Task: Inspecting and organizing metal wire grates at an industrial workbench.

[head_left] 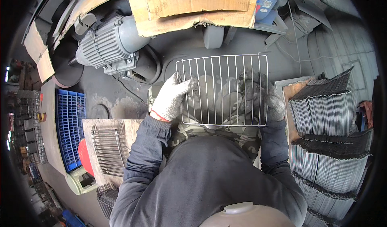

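A rectangular wire rack [221, 91] of thin bright metal bars is held up over my lap. My left hand [171, 96], in a white knitted glove with a red cuff edge, grips the rack's left side, with fingers closed round the frame. At the opposite side my right hand [275, 106], in a glove blackened with dirt, closes on the frame; its dark fingers show behind the bars. Beyond the wires are my camouflage trousers [217, 134].
Stacks of wire racks [322, 114] stand at the right. Several racks [108, 150] lie on a board at left, near a blue plastic crate [71, 126] and a pale green stool [80, 182]. Ahead are a grey electric motor [105, 41] and a cardboard sheet [193, 5].
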{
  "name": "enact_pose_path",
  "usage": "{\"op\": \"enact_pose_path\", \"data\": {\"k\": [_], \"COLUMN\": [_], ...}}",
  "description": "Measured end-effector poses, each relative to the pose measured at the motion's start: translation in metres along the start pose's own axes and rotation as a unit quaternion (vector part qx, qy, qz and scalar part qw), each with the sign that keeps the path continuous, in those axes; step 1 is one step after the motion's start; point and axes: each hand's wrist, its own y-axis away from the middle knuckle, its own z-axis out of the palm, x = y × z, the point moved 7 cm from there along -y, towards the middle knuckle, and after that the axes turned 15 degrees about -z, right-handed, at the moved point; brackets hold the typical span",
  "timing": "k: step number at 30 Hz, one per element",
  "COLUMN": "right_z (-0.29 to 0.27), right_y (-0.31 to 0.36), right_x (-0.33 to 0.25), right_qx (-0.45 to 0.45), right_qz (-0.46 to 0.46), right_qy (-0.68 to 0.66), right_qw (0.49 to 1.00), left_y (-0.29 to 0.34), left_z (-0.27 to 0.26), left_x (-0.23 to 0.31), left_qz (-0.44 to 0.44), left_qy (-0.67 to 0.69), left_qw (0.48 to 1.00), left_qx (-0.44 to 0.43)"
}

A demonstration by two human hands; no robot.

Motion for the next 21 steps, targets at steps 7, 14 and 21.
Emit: {"op": "enact_pose_path", "data": {"k": [7,14,21], "right_z": [0.012,0.000,0.015], "right_y": [-0.009,-0.012,-0.012], "right_x": [0.008,-0.001,0.004], "right_qx": [0.001,0.024,0.011], "right_qz": [0.049,-0.040,-0.057], "right_qy": [0.183,0.269,0.242], "right_qw": [0.982,0.962,0.969], "left_y": [0.010,0.028,0.026], "left_z": [-0.007,0.024,0.000], "left_x": [0.014,0.038,0.031], "left_qz": [0.043,0.163,0.194], "left_qy": [-0.076,-0.227,-0.266], "left_qw": [0.995,0.956,0.940], "left_qx": [0.057,0.089,0.095]}}
